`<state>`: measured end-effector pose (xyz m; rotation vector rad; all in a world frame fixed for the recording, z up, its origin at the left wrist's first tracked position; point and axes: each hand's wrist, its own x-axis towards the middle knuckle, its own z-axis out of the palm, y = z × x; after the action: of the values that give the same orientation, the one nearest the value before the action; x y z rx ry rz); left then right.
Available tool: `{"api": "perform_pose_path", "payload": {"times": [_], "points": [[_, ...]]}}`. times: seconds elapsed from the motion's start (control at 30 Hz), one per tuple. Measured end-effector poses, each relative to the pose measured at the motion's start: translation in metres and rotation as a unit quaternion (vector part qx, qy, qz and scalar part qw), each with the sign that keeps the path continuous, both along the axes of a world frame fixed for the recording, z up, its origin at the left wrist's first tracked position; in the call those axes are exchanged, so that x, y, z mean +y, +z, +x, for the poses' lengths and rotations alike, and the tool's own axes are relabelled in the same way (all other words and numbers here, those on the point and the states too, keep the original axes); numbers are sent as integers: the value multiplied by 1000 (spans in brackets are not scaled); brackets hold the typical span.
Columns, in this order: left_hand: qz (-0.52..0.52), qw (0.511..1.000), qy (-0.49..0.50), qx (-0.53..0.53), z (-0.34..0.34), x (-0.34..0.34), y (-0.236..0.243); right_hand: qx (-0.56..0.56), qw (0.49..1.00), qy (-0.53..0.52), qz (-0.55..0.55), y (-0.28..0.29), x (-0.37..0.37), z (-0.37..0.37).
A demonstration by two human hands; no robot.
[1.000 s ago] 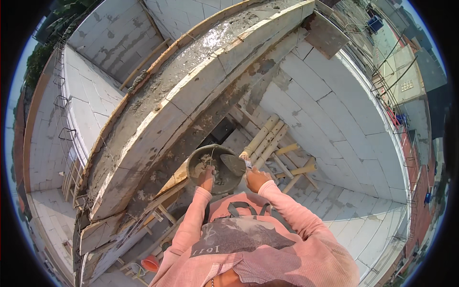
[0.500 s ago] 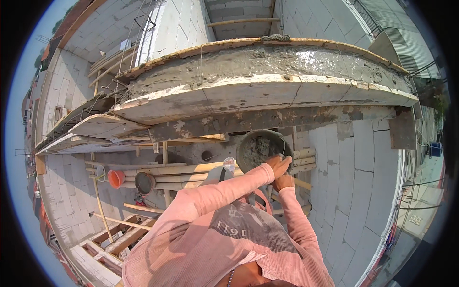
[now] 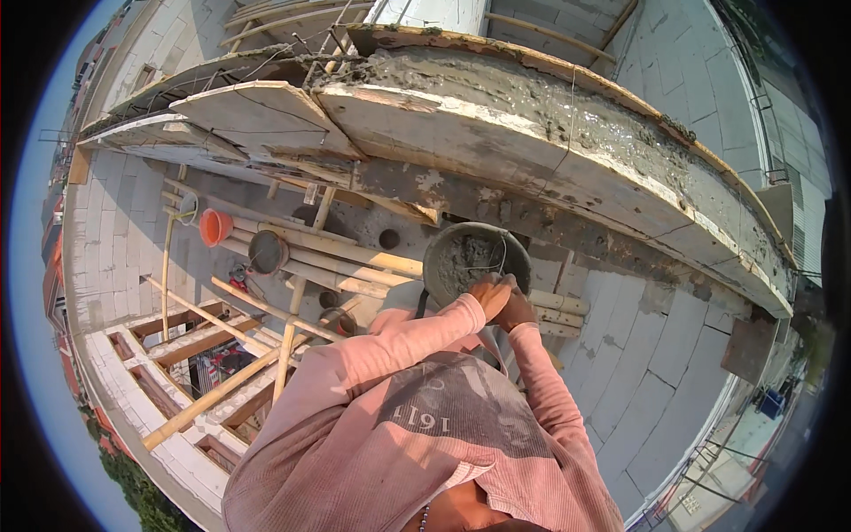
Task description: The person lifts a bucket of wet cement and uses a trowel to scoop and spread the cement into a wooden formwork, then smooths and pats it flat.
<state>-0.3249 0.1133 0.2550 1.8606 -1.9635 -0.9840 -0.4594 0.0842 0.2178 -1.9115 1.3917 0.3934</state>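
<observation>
A dark round bucket [image 3: 431, 270] with wet grey concrete [image 3: 464, 257] in it is in front of me. A thin wire handle crosses its top. My left hand [image 3: 487, 294] is closed at the bucket's near rim. Right beside it, my right hand [image 3: 517, 309] is closed at the same rim, the two hands touching. Whether the fingers grip the rim or the end of the wire is hidden. Beyond the bucket runs a long wooden formwork trough [image 3: 532, 124], filled with wet concrete [image 3: 514, 93].
Bamboo poles [image 3: 355, 257] lie below at the left and under the bucket. An orange bucket [image 3: 215, 227] and a dark bucket [image 3: 267, 252] stand by them. Wooden framing [image 3: 213, 403] is at lower left. A pale block wall [image 3: 638, 355] rises at right.
My view has swung to the right, so the trough now slants down rightward and more of the left side shows. Both hands remain at the bucket's rim.
</observation>
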Motion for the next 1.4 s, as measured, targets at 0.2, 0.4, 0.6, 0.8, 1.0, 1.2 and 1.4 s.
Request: {"api": "perform_pose_path", "payload": {"times": [0.2,0.4,0.6,0.8,1.0,1.2,1.4], "points": [[37,922,309,230,53,28,-29,114,984,134,-13,8,-5,57],[151,721,536,412,90,58,-55,164,943,271,-98,28,-4,90],[65,525,699,481,121,67,-41,22,974,213,-80,37,3,91],[-13,348,737,579,155,97,-13,-253,894,352,110,4,4,104],[-53,255,727,636,182,130,20,-253,888,320,212,35,20,179],[-109,225,718,650,201,141,55,-355,793,167,465,44,57,229],[-130,251,637,717,229,170,70,-357,826,71,431,71,87,275]]}}
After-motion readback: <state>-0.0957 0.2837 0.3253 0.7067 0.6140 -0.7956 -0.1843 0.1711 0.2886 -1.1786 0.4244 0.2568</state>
